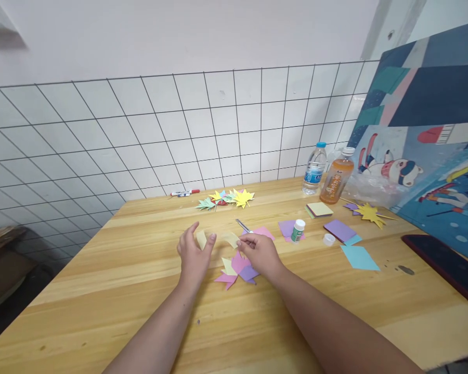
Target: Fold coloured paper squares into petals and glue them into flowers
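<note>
My left hand [193, 252] is raised over the table, thumb and fingers apart around a pale yellow paper piece [202, 239], which it seems to hold. Between the thumb and fingertips of my right hand [259, 252] is another pale yellow paper piece [230, 239]. Below both hands lies a paper leaf [239, 263] made of pink, purple and pale yellow folded parts. Scissors [243, 225] rest behind my right hand, which hides part of them. Pink paper [264, 233] shows there too.
A white-capped glue bottle [297, 232] stands on purple paper [285, 228], near a loose white cap [328, 239]. Rightward lie coloured paper sheets [359, 257] and a yellow leaf [369, 214]. Finished leaves [242, 198], markers [185, 192], a water bottle [314, 170] and an orange drink [336, 177] stand farther back.
</note>
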`<action>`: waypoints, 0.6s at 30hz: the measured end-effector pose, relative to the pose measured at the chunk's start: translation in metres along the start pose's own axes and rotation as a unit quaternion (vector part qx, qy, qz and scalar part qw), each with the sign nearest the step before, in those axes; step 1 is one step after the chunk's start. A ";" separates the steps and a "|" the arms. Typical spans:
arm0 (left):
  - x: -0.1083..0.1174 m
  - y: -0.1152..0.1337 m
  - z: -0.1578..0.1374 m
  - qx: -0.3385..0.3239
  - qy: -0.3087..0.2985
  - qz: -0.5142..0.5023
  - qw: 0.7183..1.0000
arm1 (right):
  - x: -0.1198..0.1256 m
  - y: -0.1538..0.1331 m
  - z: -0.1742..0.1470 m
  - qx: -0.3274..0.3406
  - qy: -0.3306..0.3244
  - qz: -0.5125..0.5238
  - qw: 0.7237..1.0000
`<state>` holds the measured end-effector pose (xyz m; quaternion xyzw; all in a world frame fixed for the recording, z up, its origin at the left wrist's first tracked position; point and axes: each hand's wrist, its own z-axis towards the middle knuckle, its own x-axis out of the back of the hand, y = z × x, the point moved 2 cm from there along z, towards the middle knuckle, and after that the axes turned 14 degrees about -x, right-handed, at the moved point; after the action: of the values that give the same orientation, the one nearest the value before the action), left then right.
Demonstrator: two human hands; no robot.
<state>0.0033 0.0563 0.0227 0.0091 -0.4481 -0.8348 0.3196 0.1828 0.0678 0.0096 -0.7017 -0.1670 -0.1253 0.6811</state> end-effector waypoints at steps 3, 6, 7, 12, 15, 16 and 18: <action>-0.003 0.003 -0.002 -0.008 -0.075 -0.050 0.996 | 0.000 -0.003 -0.004 0.014 0.002 -0.047 0.999; -0.009 0.007 -0.009 0.096 -0.154 -0.208 0.961 | 0.003 -0.010 -0.010 0.090 0.052 -0.160 0.982; -0.012 0.007 -0.012 0.147 -0.169 -0.256 0.940 | 0.005 -0.012 -0.012 0.114 0.069 -0.197 0.971; -0.019 0.015 -0.022 0.243 -0.263 -0.339 0.870 | 0.012 -0.021 -0.020 0.190 0.068 -0.319 0.926; -0.019 0.015 -0.024 0.211 -0.237 -0.326 0.891 | 0.011 -0.025 -0.025 0.213 0.052 -0.296 0.930; -0.018 0.013 -0.024 0.208 -0.220 -0.310 0.901 | 0.011 -0.025 -0.025 0.199 0.050 -0.258 0.944; -0.017 0.008 -0.021 0.191 -0.184 -0.264 0.927 | 0.008 -0.022 -0.022 0.123 0.029 -0.149 0.981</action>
<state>0.0268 0.0469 0.0114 0.0343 -0.6312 -0.7748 -0.0080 0.1824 0.0467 0.0341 -0.5764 -0.2636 -0.2241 0.7403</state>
